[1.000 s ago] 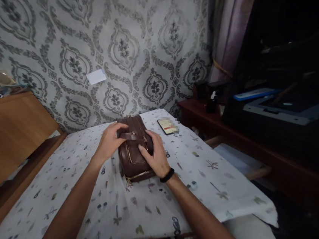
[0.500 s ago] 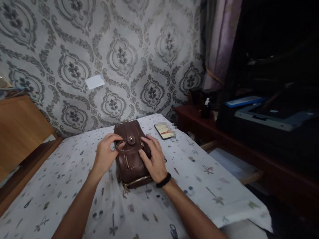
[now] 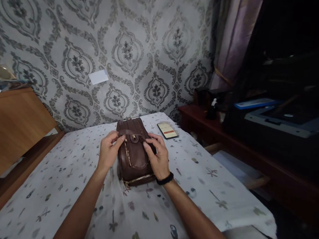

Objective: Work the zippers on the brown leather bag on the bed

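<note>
My forearms are bare, with no sleeves in view, and I wear a thin black band snug round my right wrist.

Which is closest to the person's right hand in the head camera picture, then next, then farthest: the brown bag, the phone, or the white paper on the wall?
1. Brown bag, under the right hand.
2. Phone, just beyond on the table.
3. White paper, up on the wall, left.

Both forearms stretch forward, left hand and right hand close together, fingers curled and pinching inward, a dark band round the right wrist.
</note>
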`<control>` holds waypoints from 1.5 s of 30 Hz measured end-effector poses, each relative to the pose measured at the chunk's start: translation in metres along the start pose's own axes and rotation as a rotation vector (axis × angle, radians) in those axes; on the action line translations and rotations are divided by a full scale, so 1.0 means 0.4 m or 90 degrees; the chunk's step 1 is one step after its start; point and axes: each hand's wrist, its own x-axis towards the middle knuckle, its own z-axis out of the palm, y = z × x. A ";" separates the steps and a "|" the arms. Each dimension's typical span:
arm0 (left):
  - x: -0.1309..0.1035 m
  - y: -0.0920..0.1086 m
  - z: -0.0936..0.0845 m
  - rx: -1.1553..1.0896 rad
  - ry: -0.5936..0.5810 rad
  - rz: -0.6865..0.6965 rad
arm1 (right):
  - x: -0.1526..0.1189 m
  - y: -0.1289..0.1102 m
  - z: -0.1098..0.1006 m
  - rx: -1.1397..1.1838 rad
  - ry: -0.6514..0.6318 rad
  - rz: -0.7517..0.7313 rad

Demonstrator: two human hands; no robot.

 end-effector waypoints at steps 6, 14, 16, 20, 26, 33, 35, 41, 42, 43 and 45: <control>-0.014 0.028 -0.010 0.099 -0.010 0.104 | 0.002 0.001 0.003 0.028 0.002 0.021; -0.028 0.023 -0.017 0.177 -0.013 0.208 | -0.003 -0.003 0.000 0.032 -0.006 0.023; -0.033 0.019 -0.020 0.204 -0.005 0.250 | -0.004 -0.005 -0.001 0.031 -0.008 0.019; -0.046 0.007 -0.020 0.248 0.018 0.365 | -0.005 -0.003 -0.004 0.021 -0.027 0.011; -0.069 -0.014 -0.009 0.250 0.068 0.400 | -0.007 0.002 -0.005 -0.005 -0.036 -0.008; -0.093 -0.016 -0.005 0.241 0.060 0.370 | -0.007 0.000 -0.006 -0.023 -0.039 -0.024; -0.096 -0.015 -0.005 0.240 0.054 0.376 | -0.007 0.001 -0.006 -0.023 -0.042 -0.025; -0.095 -0.014 -0.017 0.261 0.034 0.413 | -0.011 0.004 -0.006 -0.012 -0.034 -0.019; -0.093 -0.012 -0.019 0.266 0.026 0.410 | -0.013 0.003 -0.007 -0.009 -0.034 -0.015; -0.091 -0.008 -0.021 0.267 0.020 0.404 | -0.014 0.001 -0.009 -0.004 -0.037 -0.012; -0.084 0.003 -0.022 0.251 0.021 0.354 | -0.015 -0.004 -0.014 0.006 -0.049 -0.007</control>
